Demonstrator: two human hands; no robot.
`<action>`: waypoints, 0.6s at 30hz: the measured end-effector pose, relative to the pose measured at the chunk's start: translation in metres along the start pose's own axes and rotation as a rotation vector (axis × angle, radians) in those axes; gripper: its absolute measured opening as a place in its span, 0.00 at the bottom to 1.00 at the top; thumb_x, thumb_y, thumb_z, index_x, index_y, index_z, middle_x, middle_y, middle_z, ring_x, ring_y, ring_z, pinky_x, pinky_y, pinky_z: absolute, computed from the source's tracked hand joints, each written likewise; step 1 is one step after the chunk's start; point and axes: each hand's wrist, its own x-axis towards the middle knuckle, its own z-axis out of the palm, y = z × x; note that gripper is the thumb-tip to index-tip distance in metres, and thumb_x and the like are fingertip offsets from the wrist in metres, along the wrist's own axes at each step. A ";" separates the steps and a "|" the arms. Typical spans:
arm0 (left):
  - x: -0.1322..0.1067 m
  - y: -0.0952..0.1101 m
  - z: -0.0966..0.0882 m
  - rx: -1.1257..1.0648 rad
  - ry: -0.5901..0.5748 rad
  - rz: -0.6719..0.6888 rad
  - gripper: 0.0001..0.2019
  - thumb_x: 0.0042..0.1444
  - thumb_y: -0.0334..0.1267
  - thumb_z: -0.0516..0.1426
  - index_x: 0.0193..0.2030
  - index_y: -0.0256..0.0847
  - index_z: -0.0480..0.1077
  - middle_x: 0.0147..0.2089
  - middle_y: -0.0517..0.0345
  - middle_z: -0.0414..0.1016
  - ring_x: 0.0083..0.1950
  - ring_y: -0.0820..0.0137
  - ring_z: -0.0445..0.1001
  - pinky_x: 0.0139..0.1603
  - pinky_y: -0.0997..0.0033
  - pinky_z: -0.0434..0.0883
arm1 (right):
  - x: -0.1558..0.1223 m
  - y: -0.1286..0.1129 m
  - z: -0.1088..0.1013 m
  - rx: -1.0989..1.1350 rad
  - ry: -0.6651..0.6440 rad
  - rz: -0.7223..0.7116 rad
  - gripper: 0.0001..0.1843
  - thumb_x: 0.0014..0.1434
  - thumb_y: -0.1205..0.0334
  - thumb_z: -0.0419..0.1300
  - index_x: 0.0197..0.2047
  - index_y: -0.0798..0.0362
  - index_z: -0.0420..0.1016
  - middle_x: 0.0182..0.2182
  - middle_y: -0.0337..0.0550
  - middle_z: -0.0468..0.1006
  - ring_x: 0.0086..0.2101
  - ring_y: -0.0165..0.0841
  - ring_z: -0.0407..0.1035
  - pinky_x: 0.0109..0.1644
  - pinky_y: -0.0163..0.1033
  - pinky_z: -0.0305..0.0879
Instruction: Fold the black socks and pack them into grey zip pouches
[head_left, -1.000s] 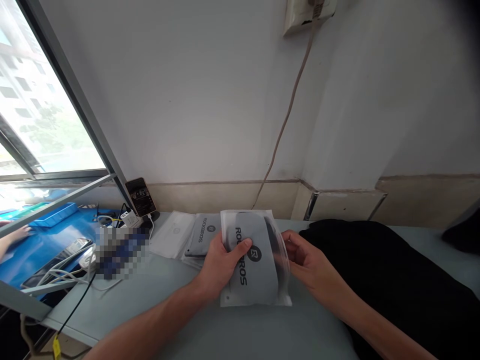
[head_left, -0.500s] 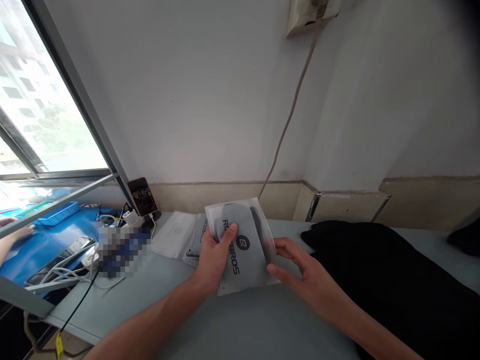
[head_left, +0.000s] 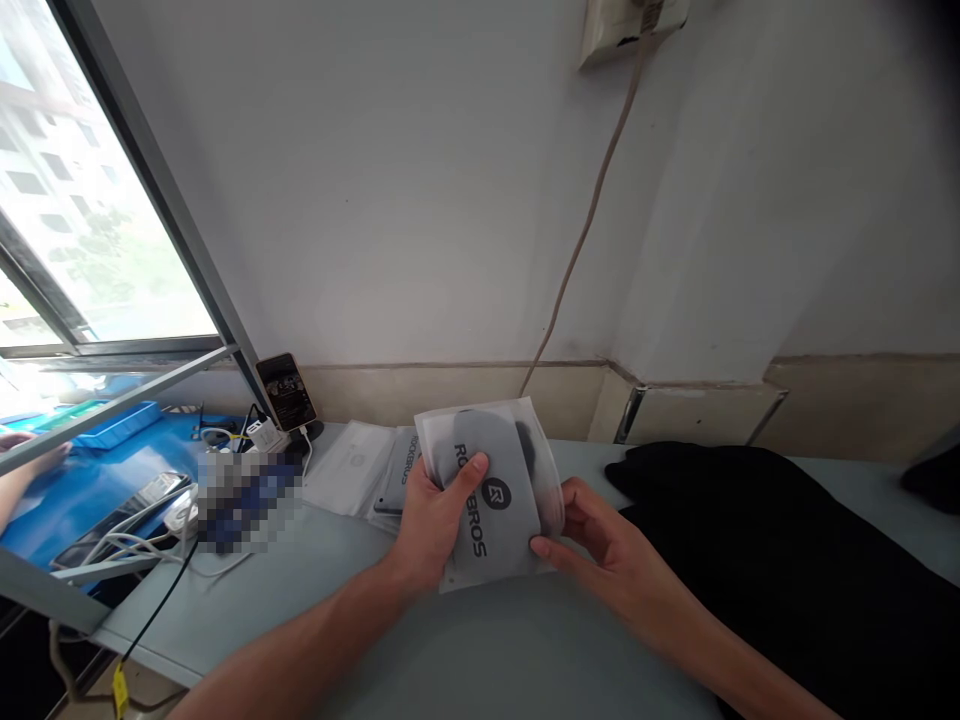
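The left hand grips a plastic packet (grey item inside, printed lettering) by its left side, thumb on the front. The right hand pinches its right edge with closed fingers. The packet is held just above the desk near the back edge, between flat packets and a black cloth

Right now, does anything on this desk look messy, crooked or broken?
Two things stand out. The wall socket at the top edge looks crooked and scuffed, its cord drooping toward the desk. At the left, white and black cables lie tangled by the window. The bagged pouch between the left hand and right hand looks intact.
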 end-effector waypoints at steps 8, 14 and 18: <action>0.005 -0.003 -0.004 -0.049 -0.004 -0.035 0.20 0.57 0.52 0.68 0.45 0.39 0.75 0.39 0.53 0.80 0.37 0.66 0.80 0.40 0.67 0.78 | -0.008 -0.010 0.001 0.037 -0.069 0.022 0.15 0.66 0.42 0.59 0.43 0.44 0.69 0.42 0.42 0.79 0.46 0.42 0.74 0.50 0.47 0.72; 0.008 -0.005 -0.006 -0.043 0.039 -0.092 0.22 0.55 0.54 0.68 0.46 0.40 0.75 0.39 0.54 0.79 0.34 0.68 0.78 0.39 0.66 0.78 | -0.003 0.001 -0.006 -0.001 -0.138 0.043 0.20 0.69 0.43 0.56 0.57 0.44 0.73 0.44 0.45 0.81 0.45 0.43 0.75 0.52 0.49 0.72; 0.007 -0.006 -0.006 -0.031 0.045 -0.079 0.22 0.55 0.55 0.68 0.47 0.40 0.75 0.39 0.54 0.80 0.34 0.69 0.78 0.38 0.67 0.78 | 0.000 -0.001 -0.006 0.015 -0.186 0.012 0.20 0.69 0.45 0.57 0.58 0.43 0.77 0.54 0.45 0.79 0.53 0.45 0.73 0.60 0.49 0.70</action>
